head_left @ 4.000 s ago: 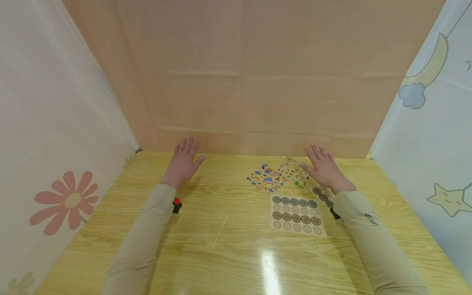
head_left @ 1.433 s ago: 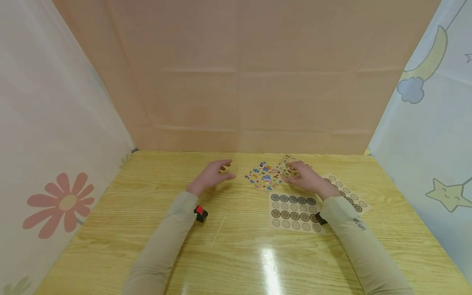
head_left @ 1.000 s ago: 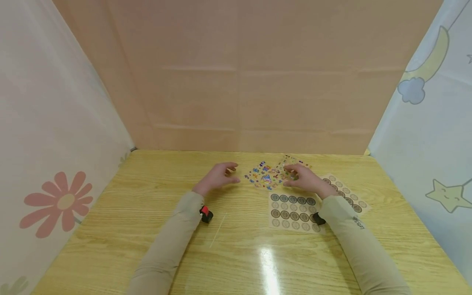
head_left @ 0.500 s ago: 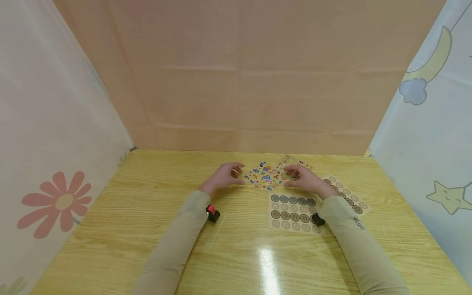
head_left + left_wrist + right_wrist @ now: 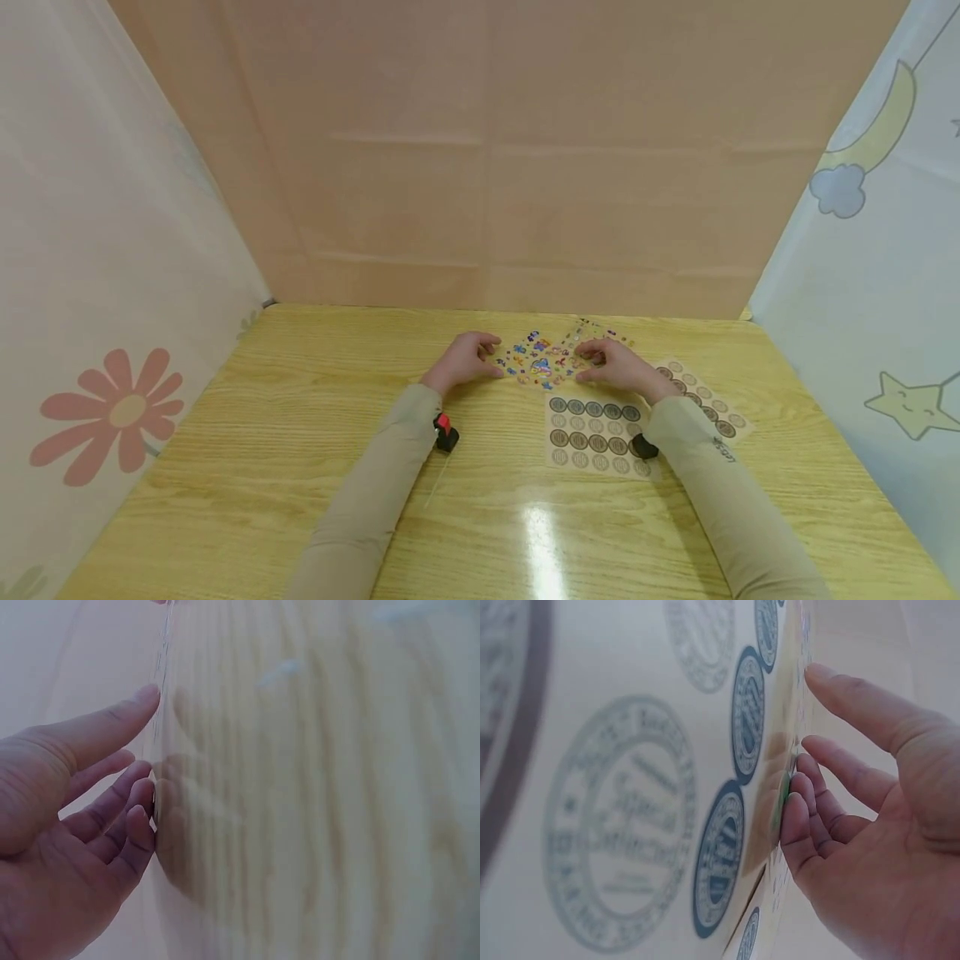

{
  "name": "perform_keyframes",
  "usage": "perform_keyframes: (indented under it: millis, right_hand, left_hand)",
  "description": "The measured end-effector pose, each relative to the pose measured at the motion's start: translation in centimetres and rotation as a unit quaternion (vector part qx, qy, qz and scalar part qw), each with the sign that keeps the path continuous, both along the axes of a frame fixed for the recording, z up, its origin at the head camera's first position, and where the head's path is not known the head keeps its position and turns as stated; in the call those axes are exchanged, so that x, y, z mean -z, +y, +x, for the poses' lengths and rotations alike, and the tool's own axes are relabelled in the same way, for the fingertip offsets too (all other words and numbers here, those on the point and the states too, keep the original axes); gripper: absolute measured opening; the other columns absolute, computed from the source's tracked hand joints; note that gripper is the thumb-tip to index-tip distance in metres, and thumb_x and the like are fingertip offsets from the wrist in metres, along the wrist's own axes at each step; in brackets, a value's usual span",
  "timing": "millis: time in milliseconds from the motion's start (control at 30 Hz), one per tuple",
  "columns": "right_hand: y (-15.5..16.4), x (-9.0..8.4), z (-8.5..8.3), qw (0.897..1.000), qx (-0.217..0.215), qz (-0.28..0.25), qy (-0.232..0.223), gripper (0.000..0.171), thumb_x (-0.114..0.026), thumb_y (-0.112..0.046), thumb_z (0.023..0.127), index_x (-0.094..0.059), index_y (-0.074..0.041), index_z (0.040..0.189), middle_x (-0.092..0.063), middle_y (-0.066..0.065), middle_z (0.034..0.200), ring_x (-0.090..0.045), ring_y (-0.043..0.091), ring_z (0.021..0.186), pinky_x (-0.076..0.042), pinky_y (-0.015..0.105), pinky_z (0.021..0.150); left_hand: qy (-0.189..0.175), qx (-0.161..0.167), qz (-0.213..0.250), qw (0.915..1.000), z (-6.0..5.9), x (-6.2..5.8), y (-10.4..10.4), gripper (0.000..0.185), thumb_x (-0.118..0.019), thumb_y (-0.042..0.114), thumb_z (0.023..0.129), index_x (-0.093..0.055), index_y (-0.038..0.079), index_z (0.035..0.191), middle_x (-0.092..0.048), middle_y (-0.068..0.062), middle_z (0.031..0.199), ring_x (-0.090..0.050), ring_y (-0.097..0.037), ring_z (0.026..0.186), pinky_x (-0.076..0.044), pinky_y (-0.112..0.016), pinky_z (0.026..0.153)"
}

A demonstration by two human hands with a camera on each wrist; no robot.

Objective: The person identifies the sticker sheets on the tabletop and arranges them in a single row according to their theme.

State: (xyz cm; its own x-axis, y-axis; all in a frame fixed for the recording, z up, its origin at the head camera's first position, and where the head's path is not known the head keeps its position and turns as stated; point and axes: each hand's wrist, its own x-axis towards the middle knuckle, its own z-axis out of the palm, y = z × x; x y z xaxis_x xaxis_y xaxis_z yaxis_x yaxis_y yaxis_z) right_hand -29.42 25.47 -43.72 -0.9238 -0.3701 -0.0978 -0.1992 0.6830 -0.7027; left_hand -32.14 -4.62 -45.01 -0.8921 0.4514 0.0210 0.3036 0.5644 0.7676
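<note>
A clear sheet of small colourful stickers lies flat between the hands. My left hand is at the sheet's left edge, fingertips low on the table. In the left wrist view that hand has thumb and fingers apart, nothing held between them. Past the sheet's right edge, my right hand rests over a second clear sticker sheet, partly hiding it. In the right wrist view its fingertips touch down beside a green sticker, thumb raised and apart from the fingers.
Closer to the front lies a sheet of round labels, overlapped by the right wrist strap. Another round-label sheet sits beyond the right wrist. A tan backdrop rises at the wooden table's back edge.
From flat at the table's back, both hands have come inward to the sticker sheets. Lately the left hand has slid right up to the first sheet's edge; the right hand has hardly moved.
</note>
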Motion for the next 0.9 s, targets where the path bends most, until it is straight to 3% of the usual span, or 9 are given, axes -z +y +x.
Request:
perform_keyframes:
  millis: [367, 633, 900]
  right_hand:
    - [0.04, 0.08, 0.18, 1.000, 0.007, 0.015, 0.009, 0.049, -0.074, -0.012, 0.085, -0.055, 0.004, 0.128, -0.055, 0.018, 0.116, -0.048, 0.029, 0.096, -0.043, 0.042, 0.083]
    - [0.35, 0.29, -0.04, 1.000, 0.028, 0.009, 0.001, 0.049, -0.074, -0.012, 0.085, -0.054, 0.003, 0.128, -0.055, 0.016, 0.116, -0.050, 0.028, 0.101, -0.044, 0.045, 0.090]
    - [0.29, 0.58, -0.32, 1.000, 0.030, -0.006, -0.005, 0.040, -0.074, -0.010, 0.085, -0.060, 0.002, 0.120, -0.056, 0.016, 0.111, -0.049, 0.026, 0.095, -0.044, 0.039, 0.082]
  left_hand:
    - [0.006, -0.023, 0.007, 0.9997, -0.09, 0.41, 0.57, 0.046, -0.084, 0.012, 0.074, -0.068, 0.002, 0.116, -0.062, -0.009, 0.101, -0.053, -0.022, 0.090, -0.046, -0.029, 0.077]
    - [-0.025, -0.055, 0.026, 0.9978, 0.08, 0.04, 0.81, 0.042, -0.084, 0.010, 0.073, -0.070, 0.003, 0.112, -0.064, -0.008, 0.105, -0.055, -0.022, 0.097, -0.047, -0.031, 0.084]
    - [-0.040, -0.092, 0.033, 0.9944, -0.03, -0.03, 0.76, 0.036, -0.085, 0.006, 0.071, -0.072, 0.002, 0.104, -0.067, -0.007, 0.102, -0.060, -0.021, 0.095, -0.050, -0.032, 0.087]
